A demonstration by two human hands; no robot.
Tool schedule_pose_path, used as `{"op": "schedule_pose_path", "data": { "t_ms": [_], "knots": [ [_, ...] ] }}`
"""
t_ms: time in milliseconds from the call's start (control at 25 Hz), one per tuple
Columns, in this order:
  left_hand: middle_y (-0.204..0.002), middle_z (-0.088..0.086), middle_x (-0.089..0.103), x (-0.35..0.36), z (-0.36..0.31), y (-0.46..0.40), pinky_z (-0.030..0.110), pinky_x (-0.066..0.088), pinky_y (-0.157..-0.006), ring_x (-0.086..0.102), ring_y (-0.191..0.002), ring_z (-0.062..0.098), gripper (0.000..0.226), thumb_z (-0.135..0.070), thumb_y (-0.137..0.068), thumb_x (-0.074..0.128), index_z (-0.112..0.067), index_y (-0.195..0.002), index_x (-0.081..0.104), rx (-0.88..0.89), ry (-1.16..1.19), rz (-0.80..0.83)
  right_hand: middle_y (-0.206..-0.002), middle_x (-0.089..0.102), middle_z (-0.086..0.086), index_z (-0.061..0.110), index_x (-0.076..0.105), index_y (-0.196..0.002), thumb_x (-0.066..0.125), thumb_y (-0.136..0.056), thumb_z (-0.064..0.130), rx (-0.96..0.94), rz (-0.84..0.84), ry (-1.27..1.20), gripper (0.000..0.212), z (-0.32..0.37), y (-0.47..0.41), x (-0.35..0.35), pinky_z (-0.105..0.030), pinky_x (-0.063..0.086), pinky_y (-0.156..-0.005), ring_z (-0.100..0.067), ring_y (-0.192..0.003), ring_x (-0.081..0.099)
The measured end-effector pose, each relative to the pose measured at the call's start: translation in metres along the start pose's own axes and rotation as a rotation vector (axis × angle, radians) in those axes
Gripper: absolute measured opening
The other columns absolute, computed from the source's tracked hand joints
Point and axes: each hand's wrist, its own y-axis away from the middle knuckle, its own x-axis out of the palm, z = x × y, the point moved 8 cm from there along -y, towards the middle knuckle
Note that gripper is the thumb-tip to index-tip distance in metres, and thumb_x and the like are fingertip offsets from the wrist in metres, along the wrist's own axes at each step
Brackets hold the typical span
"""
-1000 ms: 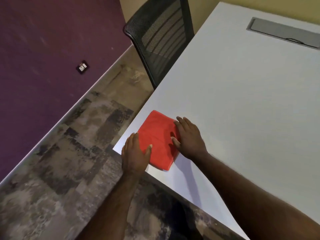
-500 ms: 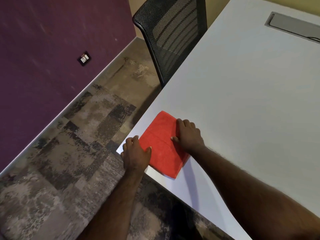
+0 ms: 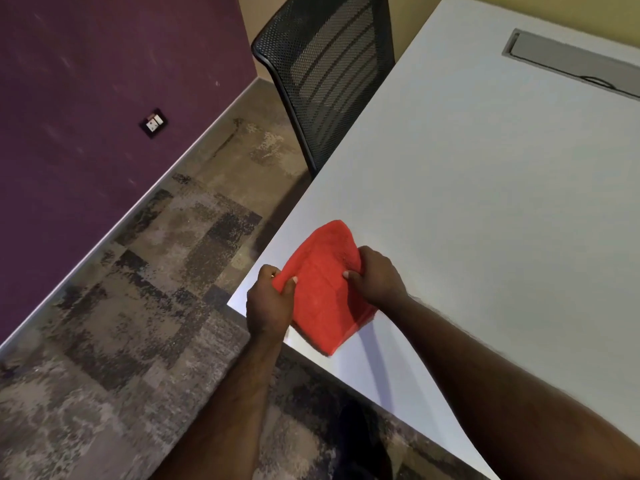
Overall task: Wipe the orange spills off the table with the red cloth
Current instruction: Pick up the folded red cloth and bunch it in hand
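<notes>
The red cloth [image 3: 327, 292] is folded and lies at the near left corner of the white table [image 3: 485, 188], and both hands are closed on it: the left hand [image 3: 268, 304] pinches its left edge, thumb on top, right at the rim of the table, and the right hand [image 3: 375, 277] pinches the opposite edge with its fingers curled around the fabric. The cloth looks bunched and partly raised between them, but I cannot tell if its far end touches the surface. No orange spill shows on the part of the table that is in view, so one risk, in my judgement, is simply that the wiping goes over a clean area while the stains wait somewhere outside the picture. Another risk comes from the place: the cloth is so near to the corner that a slack grip or a pull toward the body could let it slide off and fall to the carpet [image 3: 138, 306], where it would collect dirt. If the folds open, the pad becomes thin and loose, and it may smear the liquid instead of absorbing it. The black mesh chair [image 3: 329, 74] stands just beside the left edge, apart from the hands.
</notes>
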Motion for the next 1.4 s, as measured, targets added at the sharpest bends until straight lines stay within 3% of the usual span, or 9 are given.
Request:
{"op": "schedule_pose_path", "data": {
  "t_ms": [240,440,560,720,880,1160,1240,1320,1400],
  "knots": [
    [-0.089,-0.007,0.065,0.013,-0.081,0.02,0.015,0.043,-0.066,0.061,-0.078,0.016,0.026,-0.031,-0.087,0.075,-0.019,-0.104,0.058,0.229,0.185,0.049,-0.098,0.065,0.002,0.01,0.059,-0.111,0.066,-0.082,0.043,0.064,-0.282,-0.274,0.044,-0.032,0.067,-0.066,-0.027,0.038,-0.069,-0.016,-0.084,0.057],
    [-0.088,-0.006,0.067,0.045,-0.156,0.064,0.017,0.045,-0.068,0.062,-0.079,0.016,0.027,-0.029,-0.085,0.076,-0.017,-0.106,0.064,0.382,0.261,0.166,-0.106,0.068,0.003,0.015,0.058,-0.119,0.071,-0.082,0.038,0.184,-0.534,-0.343,0.046,-0.078,0.141,-0.128,-0.019,0.04,-0.069,-0.011,-0.085,0.058],
    [-0.082,-0.016,0.064,0.069,-0.198,0.105,0.008,0.042,-0.065,0.06,-0.075,0.004,0.021,-0.029,-0.085,0.076,-0.022,-0.1,0.064,0.473,0.29,0.248,-0.106,0.069,0.002,0.017,0.057,-0.119,0.072,-0.081,0.037,0.262,-0.651,-0.378,0.046,-0.109,0.191,-0.159,-0.025,0.043,-0.073,-0.015,-0.089,0.063],
    [-0.082,-0.02,0.064,0.1,-0.235,0.163,0.005,0.043,-0.064,0.06,-0.077,-0.009,0.02,-0.031,-0.085,0.076,-0.021,-0.099,0.065,0.577,0.32,0.357,-0.11,0.07,0.001,0.018,0.055,-0.124,0.072,-0.081,0.037,0.345,-0.743,-0.433,0.05,-0.144,0.256,-0.181,-0.026,0.048,-0.077,-0.015,-0.092,0.064],
    [-0.082,-0.015,0.066,0.129,-0.254,0.226,0.012,0.046,-0.065,0.06,-0.075,-0.003,0.021,-0.035,-0.083,0.076,-0.023,-0.097,0.066,0.643,0.304,0.451,-0.113,0.07,-0.002,0.017,0.055,-0.125,0.074,-0.08,0.035,0.391,-0.851,-0.468,0.052,-0.179,0.323,-0.193,-0.021,0.046,-0.077,-0.012,-0.093,0.063],
    [-0.088,-0.014,0.072,0.164,-0.273,0.326,0.027,0.056,-0.074,0.067,-0.084,0.006,0.025,-0.041,-0.079,0.077,-0.029,-0.098,0.068,0.598,0.394,0.63,-0.117,0.067,-0.002,0.017,0.055,-0.125,0.074,-0.082,0.031,0.39,-0.983,-0.567,0.049,-0.227,0.413,-0.213,-0.017,0.045,-0.075,-0.012,-0.096,0.062],
    [-0.1,-0.008,0.076,0.182,-0.273,0.351,0.031,0.059,-0.08,0.072,-0.094,0.011,0.041,-0.043,-0.073,0.082,-0.024,-0.108,0.071,0.444,0.52,0.822,-0.114,0.067,0.001,0.017,0.055,-0.124,0.074,-0.083,0.03,0.369,-1.02,-0.618,0.048,-0.238,0.434,-0.222,-0.016,0.047,-0.076,-0.012,-0.097,0.064],
    [-0.113,0.003,0.076,0.202,-0.271,0.376,0.039,0.057,-0.09,0.071,-0.107,0.021,0.054,-0.034,-0.07,0.086,-0.015,-0.117,0.071,0.287,0.608,1.051,-0.111,0.067,0.003,0.019,0.056,-0.122,0.074,-0.082,0.029,0.345,-1.051,-0.666,0.045,-0.246,0.45,-0.231,-0.024,0.052,-0.08,-0.014,-0.097,0.065],
    [-0.118,0.009,0.074,0.213,-0.269,0.395,0.042,0.054,-0.095,0.068,-0.114,0.028,0.045,-0.019,-0.075,0.083,-0.011,-0.118,0.071,0.241,0.625,1.145,-0.108,0.067,0.006,0.023,0.056,-0.12,0.075,-0.081,0.029,0.317,-1.066,-0.701,0.044,-0.254,0.461,-0.24,-0.027,0.054,-0.08,-0.011,-0.095,0.067]
  ]
}}
